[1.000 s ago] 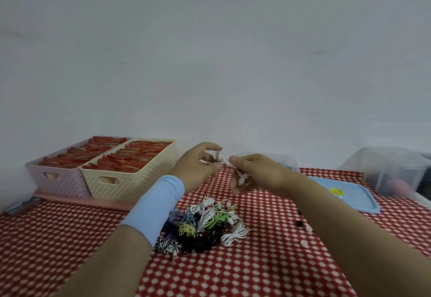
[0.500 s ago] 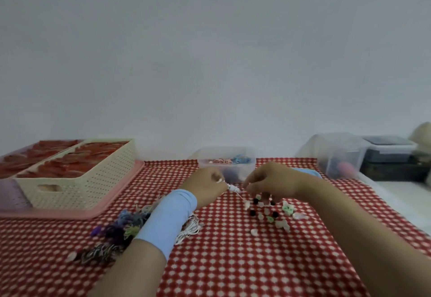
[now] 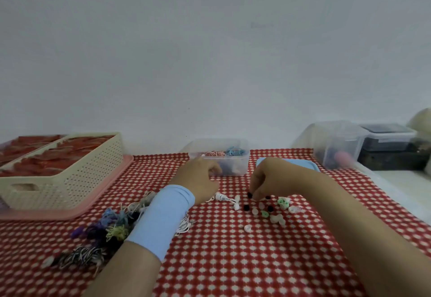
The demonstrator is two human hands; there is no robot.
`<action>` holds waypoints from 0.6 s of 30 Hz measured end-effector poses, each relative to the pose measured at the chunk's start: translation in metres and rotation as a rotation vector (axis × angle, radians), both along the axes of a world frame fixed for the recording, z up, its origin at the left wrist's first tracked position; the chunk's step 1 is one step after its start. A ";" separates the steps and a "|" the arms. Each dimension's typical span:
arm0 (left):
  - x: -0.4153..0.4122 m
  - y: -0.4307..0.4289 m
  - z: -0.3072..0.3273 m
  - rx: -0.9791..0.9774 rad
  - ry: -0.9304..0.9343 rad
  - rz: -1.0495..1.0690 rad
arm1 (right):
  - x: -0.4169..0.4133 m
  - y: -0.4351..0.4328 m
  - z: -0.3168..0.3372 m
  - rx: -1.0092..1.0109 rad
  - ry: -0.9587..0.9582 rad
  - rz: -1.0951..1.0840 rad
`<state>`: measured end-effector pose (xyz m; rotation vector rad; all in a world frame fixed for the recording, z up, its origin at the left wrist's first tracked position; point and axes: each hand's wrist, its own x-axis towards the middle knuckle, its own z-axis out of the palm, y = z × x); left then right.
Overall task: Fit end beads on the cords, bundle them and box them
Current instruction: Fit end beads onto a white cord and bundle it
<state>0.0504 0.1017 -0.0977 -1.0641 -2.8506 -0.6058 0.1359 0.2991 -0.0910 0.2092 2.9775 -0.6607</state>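
— What's changed?
— My right hand (image 3: 265, 177) has left the white cord (image 3: 222, 197). The cord now lies on the tabletop (image 3: 233, 261) against my left hand (image 3: 198, 177), whose grip is hidden. The right pinches a black bead (image 3: 250, 194).

Head cam only — looks fwd, slightly down over table (image 3: 233, 261), facing wall (image 3: 210, 51).

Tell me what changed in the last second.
Both hands dropped from mid-air to the table. The right hand let go of the white cord, now lying there with one end under the left hand, and went to the loose beads. Cord pile, cream basket unmoved.
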 end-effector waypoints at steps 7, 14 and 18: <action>0.015 0.021 -0.019 -0.026 -0.156 -0.141 | -0.006 -0.004 -0.012 0.080 0.015 -0.029; 0.007 0.017 -0.030 0.167 -0.259 -0.104 | 0.001 -0.001 -0.003 -0.209 0.143 -0.037; 0.006 0.017 -0.034 0.334 -0.272 -0.109 | 0.004 -0.006 -0.003 -0.474 0.259 -0.085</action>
